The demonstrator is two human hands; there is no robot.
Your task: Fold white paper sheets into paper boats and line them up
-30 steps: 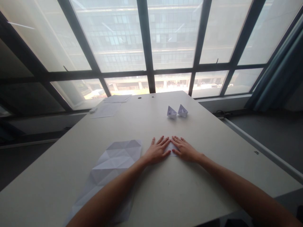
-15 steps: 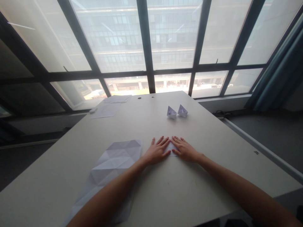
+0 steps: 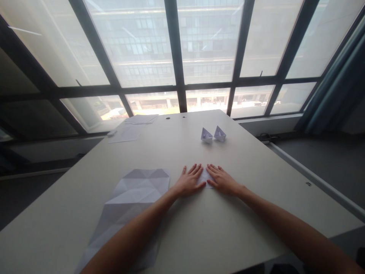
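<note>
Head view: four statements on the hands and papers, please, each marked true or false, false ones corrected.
1. The left hand and right hand rest on one small folded paper. True.
2. Three folded shapes stand beyond the hands. False: two folded shapes do.
3. The large creased sheet is partly hidden by the left forearm. True.
4. Flat loose sheets lie far right. False: flat loose sheets lie far left on the table.

White surface [image 3: 222, 232] with a creased paper sheet [image 3: 144, 185] near left, a small folded paper [image 3: 204, 177] at centre, two paper boats [image 3: 207, 136] beyond, loose sheets [image 3: 125, 134] far left.
</note>
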